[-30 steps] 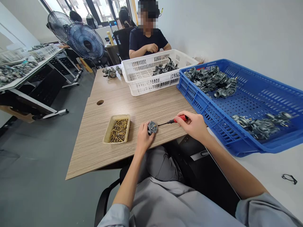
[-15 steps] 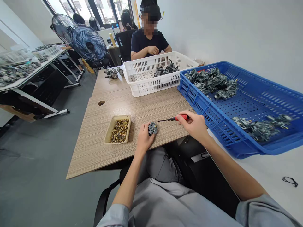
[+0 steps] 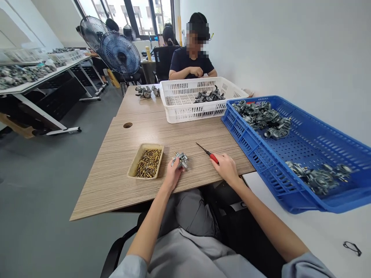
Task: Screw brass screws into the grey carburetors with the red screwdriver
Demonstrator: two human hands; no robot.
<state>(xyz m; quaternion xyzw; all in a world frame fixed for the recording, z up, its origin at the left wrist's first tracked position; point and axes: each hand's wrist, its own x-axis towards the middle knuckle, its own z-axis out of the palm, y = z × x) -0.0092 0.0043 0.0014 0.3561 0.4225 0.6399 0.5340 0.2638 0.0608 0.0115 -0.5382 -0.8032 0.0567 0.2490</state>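
Note:
My left hand (image 3: 173, 174) is closed around a small grey metal carburetor part (image 3: 181, 159), which rests tilted on the wooden table (image 3: 121, 166). My right hand (image 3: 226, 167) grips a red-handled screwdriver (image 3: 209, 153), whose dark tip points up and to the left, clear of the part. A shallow tan tray of brass screws (image 3: 147, 161) sits just left of my left hand.
A blue crate (image 3: 301, 154) with several metal parts lies at my right. A white basket (image 3: 199, 98) with more parts stands beyond, and a person in a dark shirt (image 3: 191, 61) sits behind it. Two fans (image 3: 120, 54) and side tables with parts stand at left.
The screwdriver tip has drawn back from the part and my right hand has moved toward me. My left hand has turned the part over. The view has tilted upward.

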